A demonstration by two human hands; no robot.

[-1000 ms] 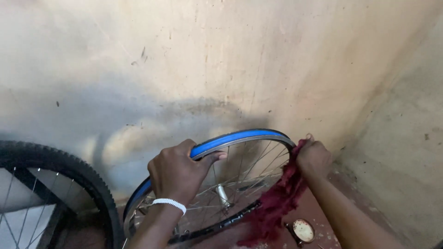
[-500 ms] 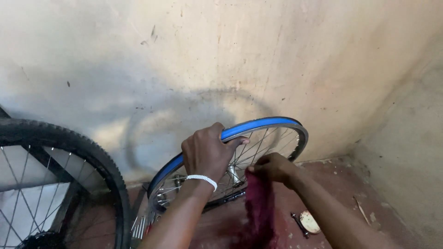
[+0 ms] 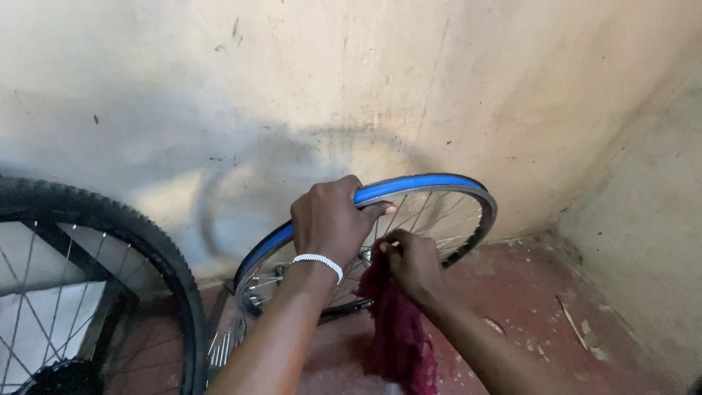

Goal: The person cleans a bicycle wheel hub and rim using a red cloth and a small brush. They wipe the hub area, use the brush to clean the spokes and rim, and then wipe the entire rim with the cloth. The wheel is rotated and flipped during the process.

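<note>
A bare bicycle wheel (image 3: 446, 192) with a blue rim strip and silver spokes stands upright against the wall. My left hand (image 3: 329, 219), with a white beaded bracelet at the wrist, grips the top of its rim. My right hand (image 3: 413, 263) holds a dark red rag (image 3: 395, 329) bunched against the spokes inside the wheel, just below and right of my left hand. The rag hangs down over the lower rim and hides part of it.
A second wheel with a knobby black tyre (image 3: 139, 241) stands at the left, close to the blue rim. A stained plaster wall (image 3: 351, 88) rises behind, meeting a side wall (image 3: 643, 241) at the right corner. The floor (image 3: 526, 292) is worn red concrete with debris.
My right hand has moved with the rag from the wheel's right edge in to the spokes near the middle. My left hand has kept its grip on the rim.
</note>
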